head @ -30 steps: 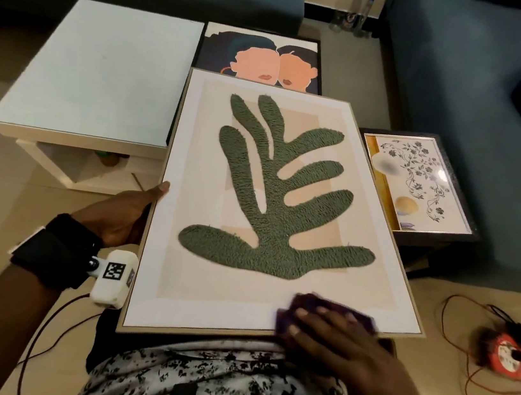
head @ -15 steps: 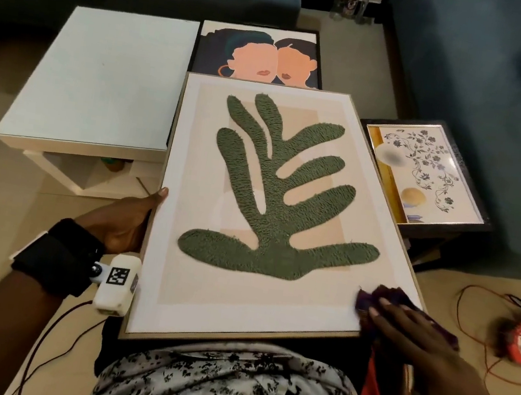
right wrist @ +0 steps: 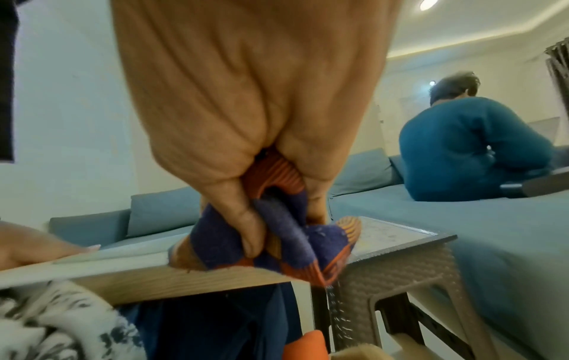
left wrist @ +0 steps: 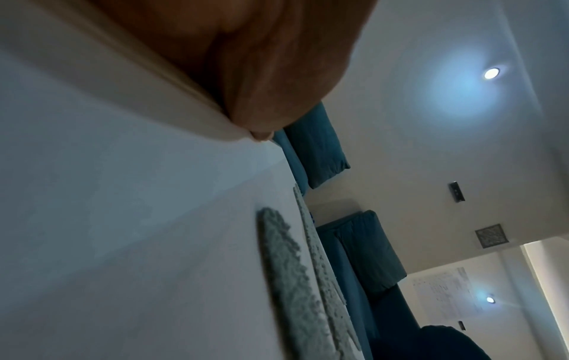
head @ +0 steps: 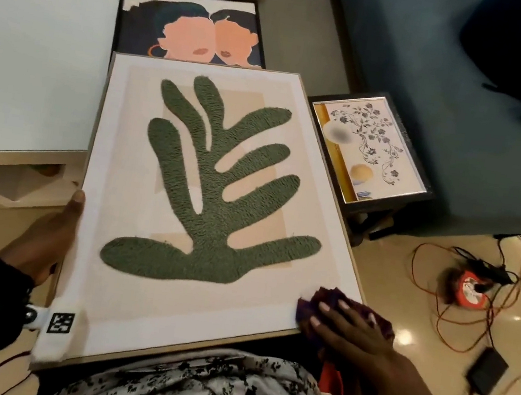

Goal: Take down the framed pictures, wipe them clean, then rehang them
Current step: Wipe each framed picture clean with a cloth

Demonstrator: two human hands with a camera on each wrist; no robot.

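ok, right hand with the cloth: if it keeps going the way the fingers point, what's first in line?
Likely the green leaf shape: the right hand presses the cloth on the framed picture's near right corner, fingers pointing up-left across it. Heading approximate.

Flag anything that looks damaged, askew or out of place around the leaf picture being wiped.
Nothing looks damaged. The leaf picture lies across the lap, left hand gripping its edge, right hand holding the cloth at the corner. Only the orange cable tangled loosely on the floor looks untidy.
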